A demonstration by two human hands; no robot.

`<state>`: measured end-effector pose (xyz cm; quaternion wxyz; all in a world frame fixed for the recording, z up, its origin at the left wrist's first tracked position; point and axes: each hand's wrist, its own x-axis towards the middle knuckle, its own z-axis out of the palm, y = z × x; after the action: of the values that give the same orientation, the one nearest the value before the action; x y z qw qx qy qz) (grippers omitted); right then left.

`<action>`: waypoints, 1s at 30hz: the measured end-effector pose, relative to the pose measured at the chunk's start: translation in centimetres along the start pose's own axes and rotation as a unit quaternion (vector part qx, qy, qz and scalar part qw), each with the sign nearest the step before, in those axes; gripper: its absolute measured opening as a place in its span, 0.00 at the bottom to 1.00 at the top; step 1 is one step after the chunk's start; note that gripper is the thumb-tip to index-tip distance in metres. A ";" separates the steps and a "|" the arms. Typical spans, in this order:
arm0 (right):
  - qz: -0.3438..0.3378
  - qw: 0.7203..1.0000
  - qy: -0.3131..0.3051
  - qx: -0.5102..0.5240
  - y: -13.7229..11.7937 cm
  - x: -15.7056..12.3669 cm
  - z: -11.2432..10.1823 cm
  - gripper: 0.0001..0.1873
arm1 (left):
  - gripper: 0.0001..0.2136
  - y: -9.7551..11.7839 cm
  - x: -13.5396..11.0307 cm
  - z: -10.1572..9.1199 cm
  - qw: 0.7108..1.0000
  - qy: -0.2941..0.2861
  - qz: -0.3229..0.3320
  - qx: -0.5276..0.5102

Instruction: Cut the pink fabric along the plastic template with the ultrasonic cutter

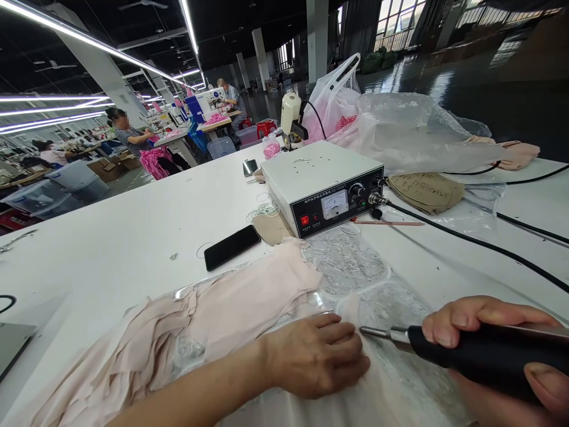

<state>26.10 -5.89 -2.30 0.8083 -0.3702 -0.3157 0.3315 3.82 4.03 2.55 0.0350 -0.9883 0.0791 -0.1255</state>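
A black hand-held ultrasonic welding gun (pixel 480 356) with a metal tip is gripped in my right hand (pixel 471 320), fingers wrapped round its body. Its tip points left and ends close to my left knuckles. My left hand (pixel 320 356) presses down on sheer pale pink fabric (pixel 351 406), its fingers curled together and their tips hidden. Beneath the fabric lies a clear, scratched template sheet (pixel 347 261) with curved outlines. Beyond my left forearm, a stack of pale pink fabric pieces (pixel 249 290) spreads to the left in overlapping layers.
A white control box (pixel 324 169) with a dial stands behind the template, and a black cable (pixel 480 243) runs from it to the right. Near it lie a phone (pixel 232 247), a brown cloth bundle (pixel 427 193) and plastic bags (pixel 400 124). Other people work at sewing tables farther off.
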 end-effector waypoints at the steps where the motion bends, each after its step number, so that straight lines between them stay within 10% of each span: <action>1: -0.011 1.000 0.005 -0.004 -0.1 0.1 0.3 0.16 | 0.09 0.0 0.0 0.0 1.000 0.000 -0.001 -0.001; 30: -0.044 0.996 -0.049 -0.067 -1.4 0.7 3.0 0.08 | 0.08 0.1 0.0 0.0 1.000 0.002 -0.004 0.001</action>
<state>24.71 -4.86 0.56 0.7792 -0.3928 -0.3922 0.2909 3.82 3.97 2.54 0.0351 -0.9884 0.0749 -0.1277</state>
